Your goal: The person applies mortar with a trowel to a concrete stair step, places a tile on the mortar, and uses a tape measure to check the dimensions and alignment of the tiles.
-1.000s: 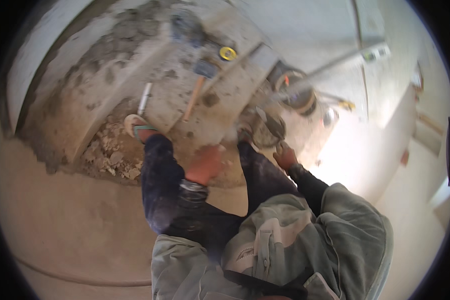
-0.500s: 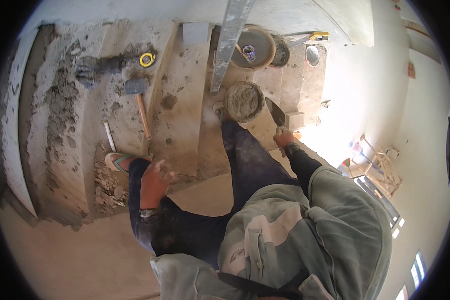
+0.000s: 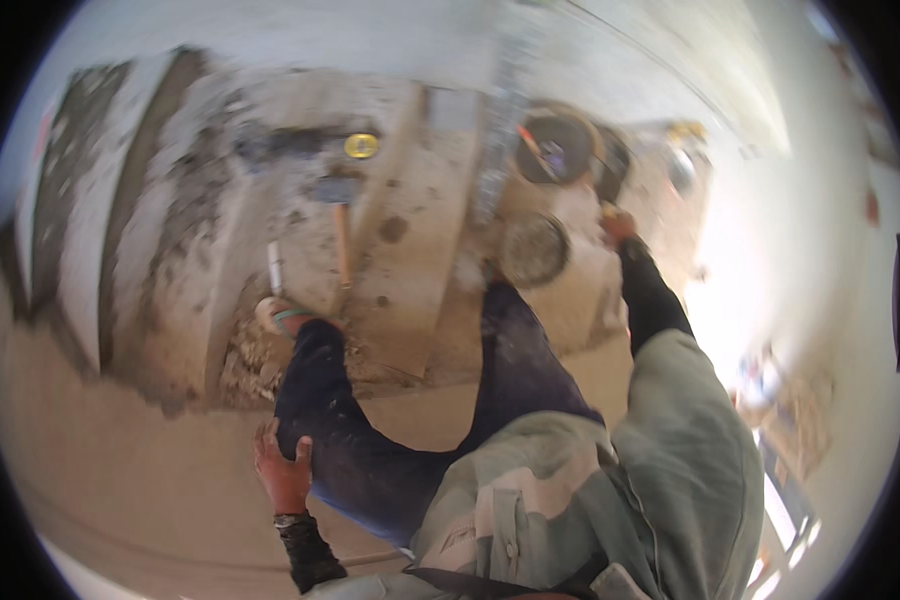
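My right hand is stretched forward, closed around the pale handle of the trowel. The blade is smeared and lost against the dark small bucket just beyond. To its left stands a round bucket of grey mortar, by my right foot. Farther off, a wider tub holds dark liquid, an orange-handled tool and a small purple container. My left hand holds nothing; its fingers are spread beside my left knee, the thumb near the trouser leg.
Steps with rough mortar lie ahead and left. On them are a hammer with a dark head, a yellow tape roll and a white stick. A long metal straightedge leans beyond my right foot. Rubble lies near my left sandal.
My right hand has moved forward toward the buckets with the trowel. My left hand has come back from above my left knee to its outer side. The view has shifted and blurred.
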Demonstrator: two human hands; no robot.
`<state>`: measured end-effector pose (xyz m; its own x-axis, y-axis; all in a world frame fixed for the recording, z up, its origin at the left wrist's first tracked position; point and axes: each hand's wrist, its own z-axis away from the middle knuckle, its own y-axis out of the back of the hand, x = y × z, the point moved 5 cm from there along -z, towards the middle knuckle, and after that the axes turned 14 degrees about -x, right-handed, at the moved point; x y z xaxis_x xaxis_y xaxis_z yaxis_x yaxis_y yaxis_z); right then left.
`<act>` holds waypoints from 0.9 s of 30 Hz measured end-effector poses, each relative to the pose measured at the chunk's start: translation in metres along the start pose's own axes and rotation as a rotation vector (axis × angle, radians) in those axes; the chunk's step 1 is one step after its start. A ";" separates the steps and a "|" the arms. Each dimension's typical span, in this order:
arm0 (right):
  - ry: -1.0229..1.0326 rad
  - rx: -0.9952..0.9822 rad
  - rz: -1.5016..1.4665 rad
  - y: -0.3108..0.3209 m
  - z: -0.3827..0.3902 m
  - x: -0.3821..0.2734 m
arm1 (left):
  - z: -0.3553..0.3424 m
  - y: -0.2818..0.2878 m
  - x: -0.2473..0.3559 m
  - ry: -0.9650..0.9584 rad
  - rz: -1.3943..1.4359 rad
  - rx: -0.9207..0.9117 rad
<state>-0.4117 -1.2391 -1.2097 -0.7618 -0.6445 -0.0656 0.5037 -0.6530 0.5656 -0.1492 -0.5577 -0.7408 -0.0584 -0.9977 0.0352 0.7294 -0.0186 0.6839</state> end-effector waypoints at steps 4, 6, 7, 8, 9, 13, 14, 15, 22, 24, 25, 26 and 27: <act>0.024 0.220 0.222 0.057 -0.064 0.001 | 0.032 -0.025 -0.014 -0.117 0.136 0.121; -0.038 0.327 -0.303 0.042 -0.057 -0.048 | 0.055 -0.015 0.000 -0.051 0.105 0.171; -0.001 0.393 -0.396 0.049 -0.042 -0.055 | 0.066 -0.016 0.000 -0.039 0.144 0.175; 0.040 0.349 -0.263 0.044 -0.032 -0.075 | 0.074 -0.016 0.000 -0.038 0.178 0.177; 0.063 0.342 -0.124 0.055 -0.026 -0.076 | 0.077 -0.016 0.003 -0.071 0.230 0.189; 0.328 0.187 -0.264 0.019 0.075 -0.148 | 0.128 -0.041 -0.009 0.020 0.233 0.127; 0.415 0.221 -0.061 0.017 0.078 -0.129 | 0.114 -0.037 -0.002 -0.050 0.240 0.129; 0.432 0.091 -0.073 0.002 0.109 -0.140 | 0.124 -0.046 -0.004 -0.034 0.250 0.115; 0.061 -0.730 -0.421 -0.055 0.172 -0.088 | 0.161 -0.053 0.013 -0.081 0.351 0.201; 0.031 -0.686 -0.372 -0.043 0.168 -0.086 | 0.171 -0.059 0.014 -0.068 0.426 0.193; 0.020 -0.668 -0.349 -0.037 0.167 -0.086 | 0.174 -0.061 0.016 -0.064 0.429 0.199; 0.291 -0.602 -0.028 -0.022 0.129 -0.077 | 0.170 -0.057 0.022 -0.112 0.437 0.212; 0.530 -0.425 0.304 -0.001 0.096 -0.067 | 0.168 -0.056 0.024 -0.161 0.447 0.221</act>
<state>-0.4006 -1.1571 -1.1268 -0.3193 -0.8563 -0.4060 0.8570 -0.4438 0.2620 -0.3059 -0.5700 -0.6562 0.1089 -0.8820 0.4585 0.5469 0.4383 0.7133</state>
